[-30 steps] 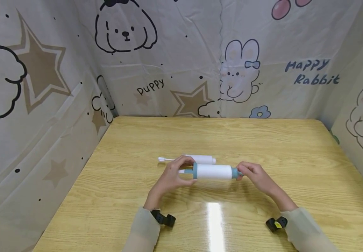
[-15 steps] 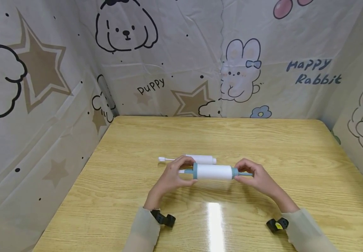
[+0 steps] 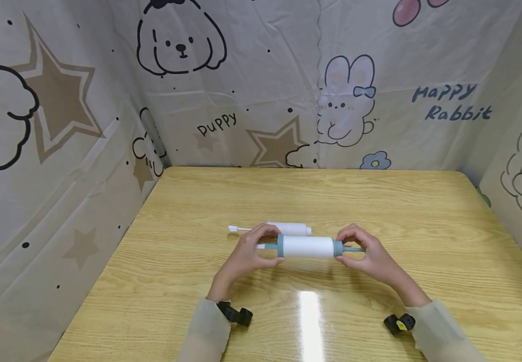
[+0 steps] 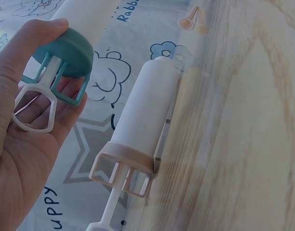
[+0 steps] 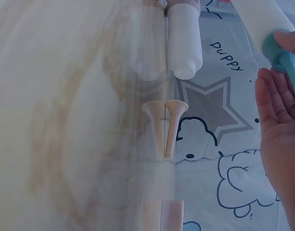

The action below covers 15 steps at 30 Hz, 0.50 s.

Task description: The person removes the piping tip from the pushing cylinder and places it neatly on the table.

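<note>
A large white-barrelled syringe (image 3: pixel 308 247) with teal ends lies level between both hands, close over the table. My left hand (image 3: pixel 249 251) grips its left teal collar (image 4: pixel 72 50), thumb on one side and fingers on the other. The white ring-shaped plunger handle (image 4: pixel 35 108) sticks out toward the left palm. At the other end, my right hand (image 3: pixel 367 250) grips the teal cap (image 5: pixel 272 52) between thumb and fingers. A thin teal nozzle (image 3: pixel 354 249) extends from that cap past the fingers. Just behind lies a second white syringe (image 3: pixel 290 229) with a beige collar (image 4: pixel 125 155).
The wooden table (image 3: pixel 206 191) stands against patterned cloth walls. In the right wrist view, a loose beige nozzle (image 5: pixel 174 126) with a flared end lies past the second syringe, and another beige piece (image 5: pixel 172 215) lies farther along.
My right hand has shifted from pinching the nozzle to gripping the teal cap, so the nozzle now shows beyond the fingers. The left hand and syringe have barely moved.
</note>
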Available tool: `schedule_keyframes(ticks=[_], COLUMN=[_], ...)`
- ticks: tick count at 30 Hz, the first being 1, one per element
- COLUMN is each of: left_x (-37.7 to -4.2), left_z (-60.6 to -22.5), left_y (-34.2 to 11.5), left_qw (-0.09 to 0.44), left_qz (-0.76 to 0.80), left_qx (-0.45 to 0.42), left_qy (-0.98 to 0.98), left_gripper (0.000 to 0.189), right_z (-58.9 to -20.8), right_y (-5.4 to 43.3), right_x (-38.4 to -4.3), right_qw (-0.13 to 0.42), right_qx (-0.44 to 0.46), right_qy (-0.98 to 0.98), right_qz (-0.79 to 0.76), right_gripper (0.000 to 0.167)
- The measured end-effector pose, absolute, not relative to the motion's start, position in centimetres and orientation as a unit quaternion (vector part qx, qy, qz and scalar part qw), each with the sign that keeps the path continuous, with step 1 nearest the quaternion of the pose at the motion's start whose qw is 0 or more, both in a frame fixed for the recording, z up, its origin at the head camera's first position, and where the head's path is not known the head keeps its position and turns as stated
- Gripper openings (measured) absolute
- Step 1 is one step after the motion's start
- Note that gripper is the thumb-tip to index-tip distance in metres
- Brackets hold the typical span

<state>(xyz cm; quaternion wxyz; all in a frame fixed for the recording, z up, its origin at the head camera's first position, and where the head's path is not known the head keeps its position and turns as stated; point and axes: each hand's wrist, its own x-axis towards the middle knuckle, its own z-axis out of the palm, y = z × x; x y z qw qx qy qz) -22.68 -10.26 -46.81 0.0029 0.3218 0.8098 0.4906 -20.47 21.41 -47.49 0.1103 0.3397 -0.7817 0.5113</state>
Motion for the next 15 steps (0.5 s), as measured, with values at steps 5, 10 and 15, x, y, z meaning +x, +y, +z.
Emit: schedule_keyframes(ticks=[5, 10, 15], left_x=[-22.6, -22.53, -22.52], left_z=[-46.72, -46.56, -46.59], left_y=[-10.36, -10.4, -10.37], left_qw=[0.007, 0.009, 0.009], left_qz=[0.493, 0.494, 0.495], left_qx=[0.317, 0.313, 0.315], left_qy=[0.81, 0.811, 0.81], left_gripper=[0.051, 0.052, 0.052], right_z=[-47.54, -47.26, -47.03], right_y=[21.5, 21.8, 21.86], right_x=[-20.48, -20.37, -20.26], right_qw=[0.088, 0.026, -0.023], right_qx=[0.337, 0.285, 0.235], right_qy=[-0.776, -0.793, -0.822], right_qz=[0.526, 0.538, 0.518], right_gripper=[0.05, 0.026, 0.026])
